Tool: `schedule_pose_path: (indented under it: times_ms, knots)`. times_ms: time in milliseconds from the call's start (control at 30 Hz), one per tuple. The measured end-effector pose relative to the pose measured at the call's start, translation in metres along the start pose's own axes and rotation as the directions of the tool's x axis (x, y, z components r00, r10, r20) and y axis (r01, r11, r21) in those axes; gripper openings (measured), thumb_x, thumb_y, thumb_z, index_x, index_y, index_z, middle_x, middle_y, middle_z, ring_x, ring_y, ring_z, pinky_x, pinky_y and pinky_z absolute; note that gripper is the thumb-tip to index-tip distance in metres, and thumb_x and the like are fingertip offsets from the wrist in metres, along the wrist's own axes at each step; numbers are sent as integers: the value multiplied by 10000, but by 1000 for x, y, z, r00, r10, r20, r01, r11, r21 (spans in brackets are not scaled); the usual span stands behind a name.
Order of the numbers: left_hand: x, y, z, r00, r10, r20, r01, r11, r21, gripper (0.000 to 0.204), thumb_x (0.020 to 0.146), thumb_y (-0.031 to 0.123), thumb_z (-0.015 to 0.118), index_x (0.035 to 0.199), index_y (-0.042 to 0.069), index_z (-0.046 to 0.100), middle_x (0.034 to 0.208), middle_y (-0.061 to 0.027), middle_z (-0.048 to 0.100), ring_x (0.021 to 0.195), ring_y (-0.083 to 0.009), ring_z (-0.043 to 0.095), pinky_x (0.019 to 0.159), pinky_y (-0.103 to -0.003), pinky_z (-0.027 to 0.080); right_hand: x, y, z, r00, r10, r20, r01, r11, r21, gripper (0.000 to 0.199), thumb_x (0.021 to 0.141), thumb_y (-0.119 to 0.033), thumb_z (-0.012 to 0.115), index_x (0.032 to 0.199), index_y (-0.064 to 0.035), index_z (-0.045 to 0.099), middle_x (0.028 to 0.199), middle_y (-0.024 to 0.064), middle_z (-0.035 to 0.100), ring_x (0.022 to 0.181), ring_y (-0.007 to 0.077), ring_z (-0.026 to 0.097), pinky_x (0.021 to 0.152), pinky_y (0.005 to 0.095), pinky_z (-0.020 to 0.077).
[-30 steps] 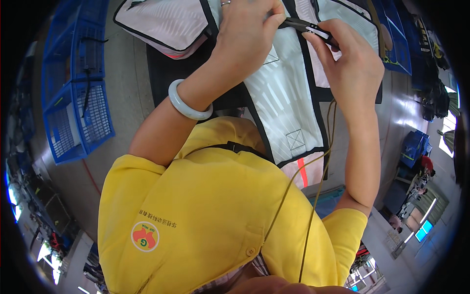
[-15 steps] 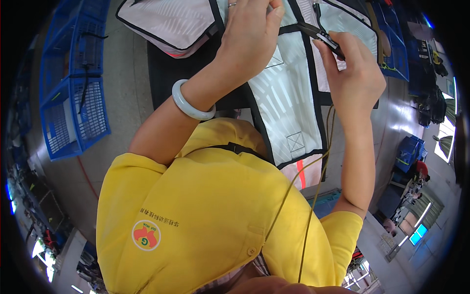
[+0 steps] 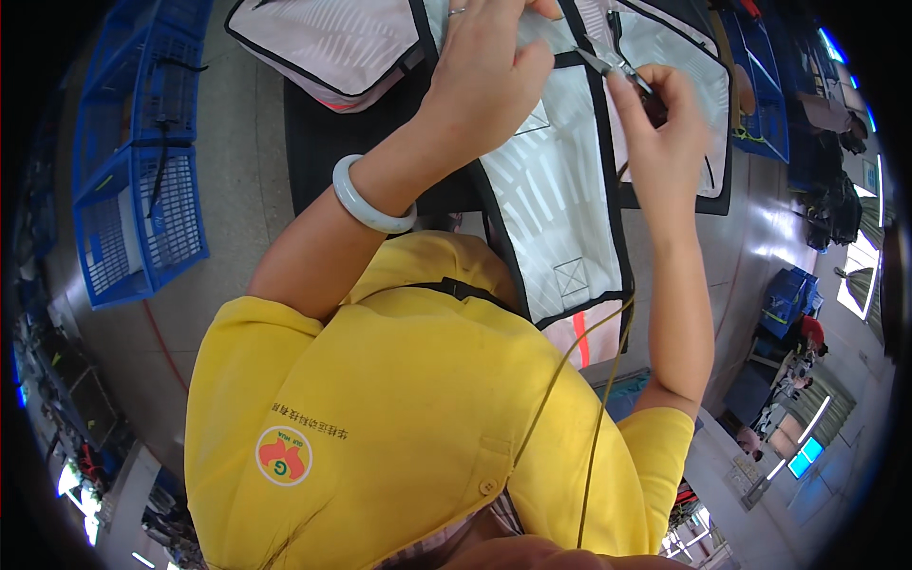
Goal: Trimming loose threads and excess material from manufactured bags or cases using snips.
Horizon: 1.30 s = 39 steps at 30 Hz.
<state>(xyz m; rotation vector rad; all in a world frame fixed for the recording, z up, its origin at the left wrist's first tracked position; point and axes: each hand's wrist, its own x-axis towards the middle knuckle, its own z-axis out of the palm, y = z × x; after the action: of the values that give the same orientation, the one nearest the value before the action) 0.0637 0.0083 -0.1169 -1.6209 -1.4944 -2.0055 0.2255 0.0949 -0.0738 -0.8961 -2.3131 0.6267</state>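
My left hand (image 3: 489,71), with a pale bangle (image 3: 366,201) on the wrist and a ring on one finger, presses and pinches a white fabric panel with black binding (image 3: 560,190). My right hand (image 3: 660,119) grips small metal thread snips (image 3: 617,66), whose tips point at the black binding just beside my left fingers. The panel hangs down toward my yellow shirt (image 3: 399,418). A thin yellow cord (image 3: 579,399) runs from the panel's lower edge over my shirt.
A second white panel with black trim (image 3: 323,43) lies at the upper left on a dark work surface (image 3: 328,142). Blue plastic crates (image 3: 142,180) stand on the grey floor at left; more blue crates (image 3: 760,104) at right.
Both hands have moved up and slightly away from my body along the panel. The snips have shifted closer to my left fingers on the black binding.
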Motion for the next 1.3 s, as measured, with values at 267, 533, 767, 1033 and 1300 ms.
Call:
schedule_pose_path:
  times_ms: [267,533,767,1033,1300]
  knots:
    - [1,0,14,995,91,29,-94,988,125,338,663,-23,650,964,23,503,1035,-173,467,1061,-371,446,955,-414,354,6,39,5,852,-29,522,-500,-341,796,504,983,-502,372,658,-117,390,523,-6,337,546,117,313,637,281,348]
    - [4,24,2,953,-274,132,242,946,217,267,728,-11,708,931,30,539,1048,-173,471,1061,-357,455,939,-408,364,4,16,-13,855,431,287,-472,419,776,434,965,-479,469,896,-63,571,699,-16,444,638,103,364,653,259,360]
    - [3,23,2,973,-204,108,170,950,263,165,770,-18,670,890,17,563,1029,-165,488,1033,-362,474,916,-418,372,-9,-11,-27,994,53,-95,-45,995,84,239,817,-199,761,887,-22,616,734,28,604,649,116,541,616,241,443]
    - [0,23,2,961,-266,76,246,947,208,87,826,30,619,882,9,557,1044,-174,491,1027,-358,466,916,-424,369,-1,-25,-20,901,-432,-17,388,826,-409,285,765,-273,775,798,-76,572,657,32,558,596,210,562,500,328,417]
    - [-3,18,8,970,-240,37,231,959,165,84,831,26,610,886,15,547,1039,-175,489,1031,-362,462,917,-427,368,10,-28,-26,852,-514,99,479,690,-542,224,778,-294,734,802,-132,581,650,8,518,612,211,558,492,345,405]
